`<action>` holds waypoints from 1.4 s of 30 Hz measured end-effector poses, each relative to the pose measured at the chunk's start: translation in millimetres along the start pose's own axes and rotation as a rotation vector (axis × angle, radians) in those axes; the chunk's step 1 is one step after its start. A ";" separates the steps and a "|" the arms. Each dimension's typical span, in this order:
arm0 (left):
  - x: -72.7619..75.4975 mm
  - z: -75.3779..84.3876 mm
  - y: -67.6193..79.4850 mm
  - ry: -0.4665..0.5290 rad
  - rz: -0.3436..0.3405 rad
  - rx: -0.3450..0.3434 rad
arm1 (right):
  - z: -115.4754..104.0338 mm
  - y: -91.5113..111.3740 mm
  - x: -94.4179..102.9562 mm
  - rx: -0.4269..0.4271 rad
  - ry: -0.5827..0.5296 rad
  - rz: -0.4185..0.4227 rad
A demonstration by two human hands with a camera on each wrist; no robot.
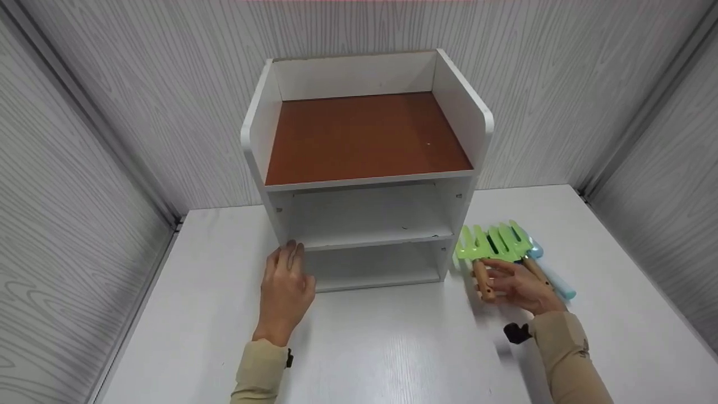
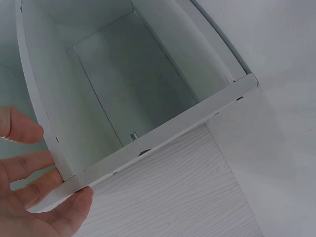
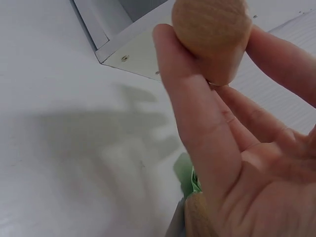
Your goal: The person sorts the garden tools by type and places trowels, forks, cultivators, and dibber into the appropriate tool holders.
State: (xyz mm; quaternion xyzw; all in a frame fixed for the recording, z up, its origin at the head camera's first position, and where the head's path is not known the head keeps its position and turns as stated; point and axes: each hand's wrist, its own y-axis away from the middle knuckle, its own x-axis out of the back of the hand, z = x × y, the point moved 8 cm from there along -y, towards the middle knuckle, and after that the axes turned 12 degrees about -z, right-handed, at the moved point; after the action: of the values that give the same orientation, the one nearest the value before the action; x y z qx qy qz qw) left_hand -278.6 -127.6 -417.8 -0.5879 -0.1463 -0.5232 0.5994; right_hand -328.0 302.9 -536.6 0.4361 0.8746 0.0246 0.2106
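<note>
My right hand (image 1: 519, 283) pinches the wooden handle (image 3: 212, 34) of a small green garden fork (image 1: 470, 247), thumb on one side and fingers on the other. Its tines point away, toward the back wall. Beside it lies a second green garden fork (image 1: 513, 238), its wooden handle partly behind my hand. Under that one shows a light blue tool (image 1: 558, 280), its head mostly covered. My left hand (image 1: 287, 286) touches the white shelf unit (image 1: 353, 245) where the middle board meets the left side panel (image 2: 163, 133). One fingertip lies along the panel's outer face, the thumb apart from it.
The shelf unit has a brown top board (image 1: 364, 134) with raised white sides, and two compartments below. It stands on a white table (image 1: 381, 348) against a wood-grained back wall (image 1: 185, 112). Similar panels (image 1: 662, 129) rise on both sides.
</note>
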 end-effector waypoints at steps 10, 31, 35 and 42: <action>2.9 1.3 -4.1 -0.022 0.024 -0.017 | -15.2 8.3 -9.4 0.144 -0.076 -0.071; -0.9 0.1 1.2 0.014 0.022 -0.004 | -30.7 16.5 -27.0 0.333 0.017 -0.207; -0.3 -0.6 0.8 0.022 0.022 0.001 | -35.9 18.4 -30.2 0.364 0.080 -0.190; -0.6 -1.3 0.6 0.013 0.029 -0.006 | -41.1 21.3 -33.3 0.347 0.110 -0.108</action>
State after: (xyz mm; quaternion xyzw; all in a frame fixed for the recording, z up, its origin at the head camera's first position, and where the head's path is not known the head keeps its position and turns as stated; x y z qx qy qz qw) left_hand -278.9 -128.5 -418.9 -0.5885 -0.1323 -0.5188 0.6058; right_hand -310.4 296.0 -482.8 0.4162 0.8981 -0.1143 0.0850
